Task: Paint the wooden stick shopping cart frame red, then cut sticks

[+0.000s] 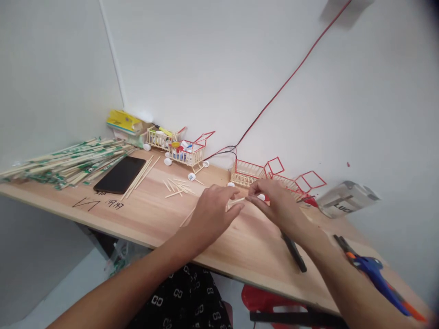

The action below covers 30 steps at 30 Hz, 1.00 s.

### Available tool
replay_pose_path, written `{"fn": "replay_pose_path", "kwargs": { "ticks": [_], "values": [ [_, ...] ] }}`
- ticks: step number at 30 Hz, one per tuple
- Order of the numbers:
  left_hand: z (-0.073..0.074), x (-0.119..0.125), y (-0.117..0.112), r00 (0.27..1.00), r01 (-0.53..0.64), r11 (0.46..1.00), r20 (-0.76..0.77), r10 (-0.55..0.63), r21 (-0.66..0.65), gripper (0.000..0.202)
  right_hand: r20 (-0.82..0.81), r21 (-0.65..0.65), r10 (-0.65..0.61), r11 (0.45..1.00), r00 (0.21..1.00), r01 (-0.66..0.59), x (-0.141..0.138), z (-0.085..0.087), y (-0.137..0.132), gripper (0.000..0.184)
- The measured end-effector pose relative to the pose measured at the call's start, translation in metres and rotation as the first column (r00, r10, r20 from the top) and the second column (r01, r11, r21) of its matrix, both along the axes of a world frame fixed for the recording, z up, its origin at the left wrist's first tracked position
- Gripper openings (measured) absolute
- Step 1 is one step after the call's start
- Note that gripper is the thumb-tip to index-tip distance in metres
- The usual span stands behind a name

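My right hand [274,201] pinches one end of a short thin wooden stick [237,200] above the table. My left hand [214,208] is just left of it, thumb and forefinger apart around the stick's other end. A longer stick [187,216] lies partly under the left hand. Left of that hand is a loose pile of short cut sticks [178,186]. Behind the right hand stand small stick-built carts with red rims, one a pale basket [245,172]. Under my right forearm lies a black, slim tool [295,253], partly hidden.
Paper-wrapped chopsticks [78,162], a black phone [120,175] and bare sticks [140,177] lie at left. Finished carts [187,155] hold bottle caps near a yellow packet [125,121]. A blue and orange hand tool [372,269] and a printed bag [346,199] are at right.
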<state>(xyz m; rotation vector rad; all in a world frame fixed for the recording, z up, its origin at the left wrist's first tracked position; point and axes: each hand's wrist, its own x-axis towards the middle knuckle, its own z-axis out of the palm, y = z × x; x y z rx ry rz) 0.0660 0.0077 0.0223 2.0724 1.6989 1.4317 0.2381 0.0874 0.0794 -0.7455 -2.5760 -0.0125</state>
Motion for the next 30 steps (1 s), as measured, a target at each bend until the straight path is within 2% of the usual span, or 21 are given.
{"fn": "replay_pose_path", "kwargs": {
  "ticks": [3,7,13,17,20,22,24,26,28,29,30],
  "values": [
    [-0.003,0.012,0.002,0.996,-0.001,0.998,-0.085,-0.004,-0.063,0.012,-0.027,-0.017,0.007,1.000,1.000,-0.008,-0.002,-0.011,-0.009,0.008],
    [-0.007,0.016,0.004,0.993,-0.008,0.994,-0.117,-0.005,-0.112,0.015,-0.068,-0.033,-0.030,0.999,0.997,0.028,0.002,-0.024,-0.010,0.008],
    [-0.008,0.019,0.002,0.999,-0.030,0.986,-0.027,0.026,-0.166,0.016,-0.116,-0.044,-0.027,0.999,0.993,0.022,0.006,-0.039,-0.009,0.010],
    [-0.007,0.020,0.000,0.996,-0.021,0.983,0.083,0.037,-0.182,0.014,-0.116,0.010,-0.026,1.000,0.993,0.027,0.007,-0.035,-0.017,0.007],
    [-0.006,0.017,0.000,0.981,-0.007,0.978,0.186,0.046,-0.209,0.014,-0.186,0.097,-0.097,0.988,0.978,0.116,0.024,-0.030,-0.016,0.013],
    [-0.006,0.013,-0.001,0.967,0.013,0.973,0.251,0.047,-0.231,0.014,-0.231,0.106,-0.232,0.959,0.945,0.261,0.050,-0.034,-0.007,0.018],
    [-0.007,0.007,-0.003,0.947,0.042,0.967,0.318,0.042,-0.253,0.013,-0.192,0.069,-0.418,0.897,0.888,0.437,0.084,-0.045,0.006,0.027],
    [-0.009,0.002,-0.004,0.924,0.080,0.957,0.380,0.033,-0.278,0.012,-0.046,-0.007,-0.555,0.832,0.831,0.555,0.120,-0.062,0.017,0.040],
    [-0.014,-0.002,-0.004,0.902,0.118,0.945,0.431,0.027,-0.305,0.012,0.131,-0.063,-0.661,0.738,0.739,0.672,0.149,-0.079,0.023,0.055],
    [-0.017,-0.003,-0.003,0.891,0.136,0.939,0.453,0.024,-0.316,0.012,0.222,-0.098,-0.679,0.699,0.700,0.709,0.158,-0.087,0.024,0.062],
    [-0.020,-0.004,-0.002,0.882,0.150,0.934,0.471,0.022,-0.325,0.012,0.295,-0.139,-0.664,0.681,0.687,0.719,0.164,-0.092,0.024,0.067]
  ]
}}
